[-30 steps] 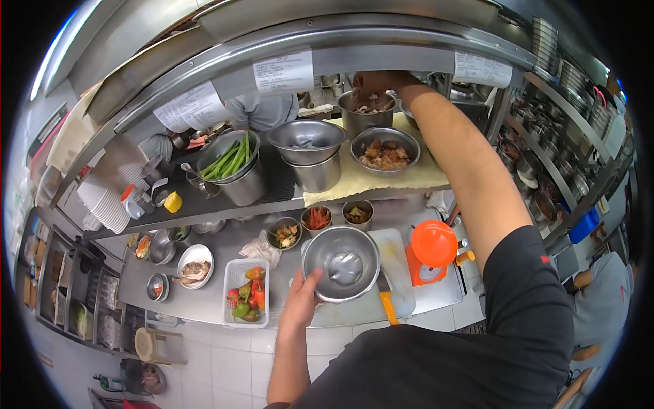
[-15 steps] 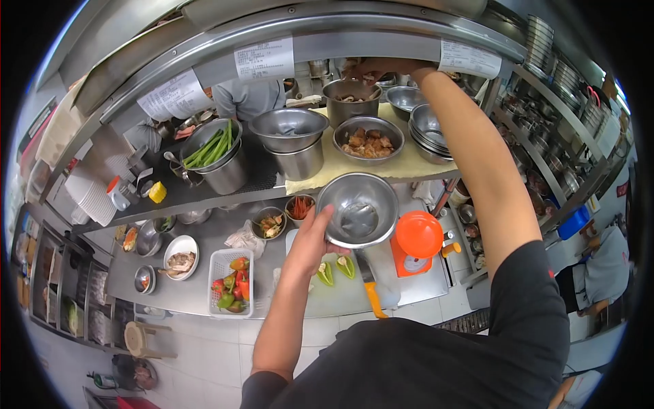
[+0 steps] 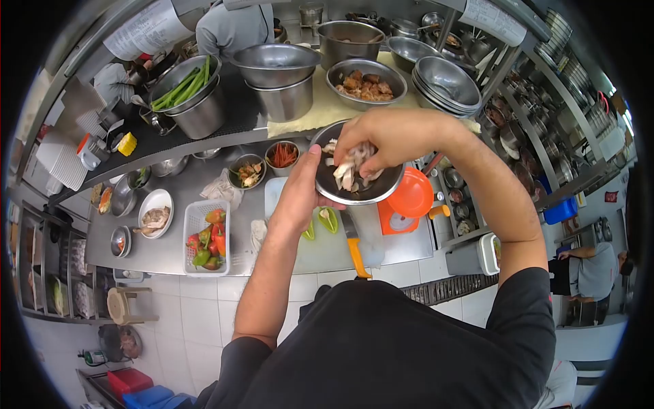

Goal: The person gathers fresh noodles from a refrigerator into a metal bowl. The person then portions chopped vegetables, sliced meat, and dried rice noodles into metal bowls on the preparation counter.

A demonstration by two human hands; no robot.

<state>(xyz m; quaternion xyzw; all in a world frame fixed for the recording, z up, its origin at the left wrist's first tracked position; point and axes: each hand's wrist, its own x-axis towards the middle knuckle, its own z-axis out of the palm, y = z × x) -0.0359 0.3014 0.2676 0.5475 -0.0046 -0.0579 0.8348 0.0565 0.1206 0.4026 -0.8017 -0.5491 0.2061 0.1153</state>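
Note:
In the head view, my left hand grips the left side of a steel mixing bowl, thumb at the rim. My right hand is closed around pale sliced food pieces, low in the bowl's mouth. The pieces look like mushroom or meat; I cannot tell which. Beneath the bowl lie green pepper halves and a knife with an orange handle on a cutting board. An orange kitchen scale stands just right of the bowl.
The shelf ahead bears a deep steel pot, a bowl of browned meat pieces, stacked bowls and a pot of green stalks. A white basket of peppers sits left. Other people in grey stand beyond the shelf and far right.
My right hand has come back from the deep pot on the shelf to the bowl, now with pale pieces in its fingers. The view has tilted down.

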